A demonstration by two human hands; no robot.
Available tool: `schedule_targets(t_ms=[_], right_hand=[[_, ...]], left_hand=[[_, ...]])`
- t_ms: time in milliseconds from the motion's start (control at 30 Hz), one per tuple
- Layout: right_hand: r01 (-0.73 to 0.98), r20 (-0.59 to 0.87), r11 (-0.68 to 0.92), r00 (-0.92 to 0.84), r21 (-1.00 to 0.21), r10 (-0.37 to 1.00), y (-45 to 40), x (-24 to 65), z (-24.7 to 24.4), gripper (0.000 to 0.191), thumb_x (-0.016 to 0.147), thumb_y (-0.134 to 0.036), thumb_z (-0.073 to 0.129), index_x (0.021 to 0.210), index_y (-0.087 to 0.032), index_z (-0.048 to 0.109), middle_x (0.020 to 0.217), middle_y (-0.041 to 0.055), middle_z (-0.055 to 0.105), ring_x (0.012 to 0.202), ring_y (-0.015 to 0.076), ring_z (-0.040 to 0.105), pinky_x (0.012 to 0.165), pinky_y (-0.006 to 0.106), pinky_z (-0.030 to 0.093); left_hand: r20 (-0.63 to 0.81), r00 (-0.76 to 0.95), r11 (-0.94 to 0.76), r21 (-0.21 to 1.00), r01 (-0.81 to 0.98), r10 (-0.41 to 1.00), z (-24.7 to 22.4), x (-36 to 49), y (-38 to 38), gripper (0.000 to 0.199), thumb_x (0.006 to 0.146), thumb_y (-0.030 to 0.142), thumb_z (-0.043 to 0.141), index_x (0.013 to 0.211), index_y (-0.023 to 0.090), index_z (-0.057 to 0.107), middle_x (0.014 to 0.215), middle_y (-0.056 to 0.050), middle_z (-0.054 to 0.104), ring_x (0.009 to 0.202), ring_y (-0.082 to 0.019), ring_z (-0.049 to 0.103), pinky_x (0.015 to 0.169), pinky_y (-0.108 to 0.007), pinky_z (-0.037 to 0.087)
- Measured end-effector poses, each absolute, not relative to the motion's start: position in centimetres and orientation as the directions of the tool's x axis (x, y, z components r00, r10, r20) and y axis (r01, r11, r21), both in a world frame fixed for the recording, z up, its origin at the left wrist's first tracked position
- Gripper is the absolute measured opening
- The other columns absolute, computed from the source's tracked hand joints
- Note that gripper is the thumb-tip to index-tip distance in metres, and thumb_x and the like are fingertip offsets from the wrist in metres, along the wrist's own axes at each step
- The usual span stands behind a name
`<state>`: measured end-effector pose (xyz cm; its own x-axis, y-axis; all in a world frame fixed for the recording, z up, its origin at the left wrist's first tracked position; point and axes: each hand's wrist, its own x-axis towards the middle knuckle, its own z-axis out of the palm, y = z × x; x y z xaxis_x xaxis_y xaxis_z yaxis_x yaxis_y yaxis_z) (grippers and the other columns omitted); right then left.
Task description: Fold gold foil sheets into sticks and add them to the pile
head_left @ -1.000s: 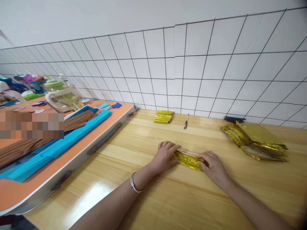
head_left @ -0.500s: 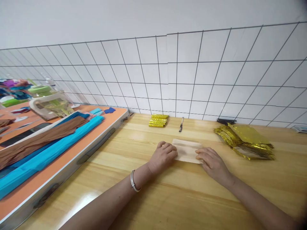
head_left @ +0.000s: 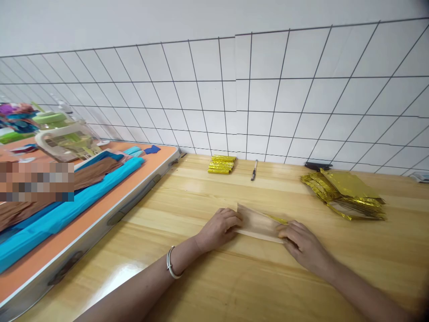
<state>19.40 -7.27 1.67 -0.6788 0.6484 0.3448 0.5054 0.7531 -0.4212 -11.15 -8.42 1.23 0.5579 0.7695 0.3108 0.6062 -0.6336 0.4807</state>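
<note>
A small sheet of foil paper [head_left: 259, 222], plain tan on the side facing me, is held by its two ends just over the wooden table [head_left: 187, 286]. My left hand [head_left: 219, 228] is closed on the sheet's left end, a silver bangle on its wrist. At the right end the fingers of my right hand [head_left: 298, 239] grip the paper, and a sliver of gold shows along the far edge there. Beyond it lie several gold foil rolls [head_left: 221, 164] side by side and a pen [head_left: 254, 171]. A pile of gold foil sheets [head_left: 348, 192] rests to the right.
On the left stands an orange-topped folding table [head_left: 100, 210] with long blue and brown crepe paper strips [head_left: 110, 190] and a green-lidded jar [head_left: 53, 120]. A black object [head_left: 317, 166] sits against the tiled wall [head_left: 268, 94], behind the foil pile.
Both hands have shifted slightly toward me, the left also leftward. The sheet, flatter before, is now tilted with its far edge raised and gold showing at that edge.
</note>
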Motion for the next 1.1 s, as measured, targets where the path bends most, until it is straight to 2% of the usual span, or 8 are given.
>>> schedule_targets(t_ms=[200, 333, 400, 567, 667, 767, 933, 1100], right_hand=[[0.462, 0.316, 0.616, -0.573, -0.638, 0.756, -7.2, 20.0, 0.8, 0.012, 0.083, -0.017, 0.048, 0.090, -0.023, 0.056, 0.096, 0.0049, 0.062, 0.094, 0.0187, 0.055, 0.081, 0.033, 0.045], [0.452, 0.204, 0.408, -0.434, -0.793, 0.878, -6.9, 20.2, 0.2, 0.011, 0.084, -0.027, 0.050, 0.090, -0.022, 0.057, 0.097, 0.0053, 0.062, 0.093, 0.0192, 0.057, 0.081, 0.032, 0.046], [0.430, 0.168, 0.339, -0.388, -0.837, 0.906, -6.8, 20.2, 0.1, 0.013, 0.084, -0.030, 0.051, 0.092, -0.022, 0.058, 0.098, 0.0055, 0.062, 0.093, 0.0193, 0.058, 0.081, 0.032, 0.046], [0.437, 0.265, 0.332, -0.210, -0.836, 0.941, -6.1, 19.9, 0.5, 0.022, 0.077, -0.035, 0.060, 0.096, -0.023, 0.057, 0.112, 0.0070, 0.056, 0.102, 0.0223, 0.053, 0.084, 0.035, 0.045], [0.382, 0.142, 0.160, -0.075, -0.910, 0.987, -5.6, 19.5, 1.1, 0.048, 0.072, -0.039, 0.064, 0.115, -0.024, 0.048, 0.121, 0.0097, 0.050, 0.094, 0.0208, 0.057, 0.075, 0.034, 0.048], [0.229, 0.044, 0.061, -0.077, -0.972, 0.996, -5.1, 19.0, 1.7, 0.065, 0.069, -0.040, 0.068, 0.125, -0.024, 0.040, 0.119, 0.0103, 0.052, 0.095, 0.0208, 0.056, 0.075, 0.033, 0.047], [0.052, -0.043, -0.033, -0.198, -0.998, 0.979, -4.9, 18.3, 2.1, 0.045, 0.073, -0.040, 0.066, 0.110, -0.019, 0.054, 0.089, 0.0047, 0.063, 0.080, 0.0179, 0.058, 0.071, 0.030, 0.045], [0.045, -0.015, -0.009, -0.146, -0.999, 0.989, -5.2, 17.9, 1.7, 0.043, 0.071, -0.039, 0.068, 0.108, -0.020, 0.056, 0.080, 0.0010, 0.061, 0.072, 0.0155, 0.055, 0.064, 0.027, 0.043]], left_hand=[[0.330, 0.318, -0.455, 0.723, 0.520, 0.889, 1.4, -10.7, -7.9, 0.034, 0.064, 0.001, 0.056, 0.095, 0.017, 0.056, 0.127, -0.012, 0.040, 0.120, -0.025, 0.038, 0.095, -0.038, 0.037], [0.156, 0.362, -0.261, 0.929, 0.262, 0.919, 1.8, -9.7, -6.9, 0.021, 0.066, 0.011, 0.064, 0.085, 0.016, 0.056, 0.099, -0.006, 0.055, 0.090, -0.018, 0.054, 0.078, -0.030, 0.044], [0.073, 0.335, -0.133, 0.978, 0.159, 0.939, 1.8, -9.0, -6.5, 0.018, 0.069, 0.019, 0.067, 0.081, 0.015, 0.054, 0.081, -0.002, 0.054, 0.071, -0.012, 0.052, 0.065, -0.024, 0.042], [0.027, 0.217, -0.007, 0.996, -0.089, 0.976, 1.5, -7.3, -6.3, 0.026, 0.068, 0.029, 0.071, 0.071, 0.014, 0.050, 0.062, 0.004, 0.046, 0.054, -0.006, 0.041, 0.053, -0.018, 0.031], [0.046, 0.162, -0.005, 0.970, -0.245, 0.986, 1.6, -6.5, -6.5, 0.027, 0.067, 0.026, 0.072, 0.072, 0.014, 0.049, 0.067, 0.003, 0.050, 0.061, -0.007, 0.046, 0.058, -0.018, 0.035], [0.041, 0.109, -0.001, 0.938, -0.347, 0.993, 1.7, -6.1, -6.7, 0.029, 0.066, 0.023, 0.073, 0.075, 0.015, 0.047, 0.071, 0.003, 0.053, 0.066, -0.008, 0.050, 0.062, -0.019, 0.038], [0.021, 0.059, 0.006, 0.904, -0.427, 0.998, 1.8, -6.1, -7.2, 0.038, 0.066, 0.022, 0.074, 0.093, 0.020, 0.047, 0.080, 0.003, 0.058, 0.074, -0.010, 0.056, 0.070, -0.022, 0.043], [-0.042, 0.058, 0.063, 0.896, -0.439, 0.997, 2.2, -6.2, -7.5, 0.053, 0.066, 0.029, 0.075, 0.110, 0.019, 0.048, 0.090, -0.003, 0.062, 0.081, -0.014, 0.060, 0.077, -0.029, 0.045]])
